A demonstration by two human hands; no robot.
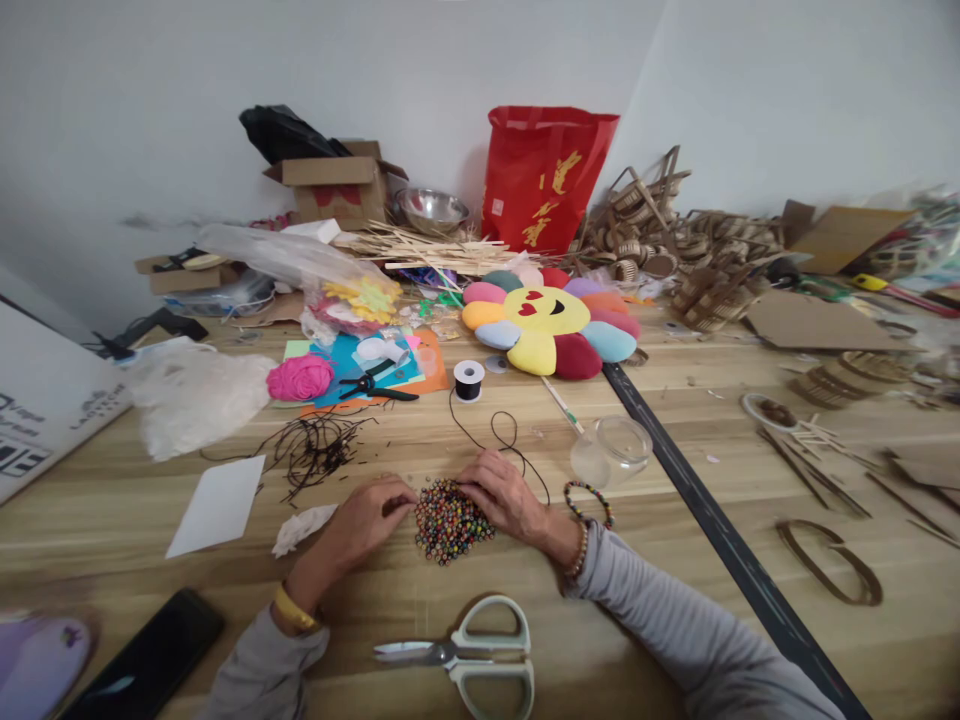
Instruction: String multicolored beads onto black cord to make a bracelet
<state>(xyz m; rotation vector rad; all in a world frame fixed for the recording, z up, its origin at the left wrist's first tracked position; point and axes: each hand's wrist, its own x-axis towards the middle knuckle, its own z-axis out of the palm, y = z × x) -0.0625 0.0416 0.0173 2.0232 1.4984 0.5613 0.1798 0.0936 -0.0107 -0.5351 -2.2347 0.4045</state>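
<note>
A heap of small multicoloured beads (451,530) lies on the wooden table between my two hands. At its left edge is my left hand (365,520), thumb and forefinger pinched together; what may be between them is too small to name. My right hand (504,492) reaches over the upper right of the heap, fingers stretched out and touching beads. Behind the heap stands a spool of black cord (469,382), with loose cord trailing toward my right hand. A beaded bracelet (590,503) lies beside my right wrist. Nearer to me are white-handled scissors (491,640), blades pointing left.
A clear plastic jar (611,450) stands right of my right hand. Cut black cords (319,450), pliers (375,385) and pink yarn (300,377) lie to the left. A flower cushion (551,322) and red bag (546,180) are behind; a phone (146,655) is front left.
</note>
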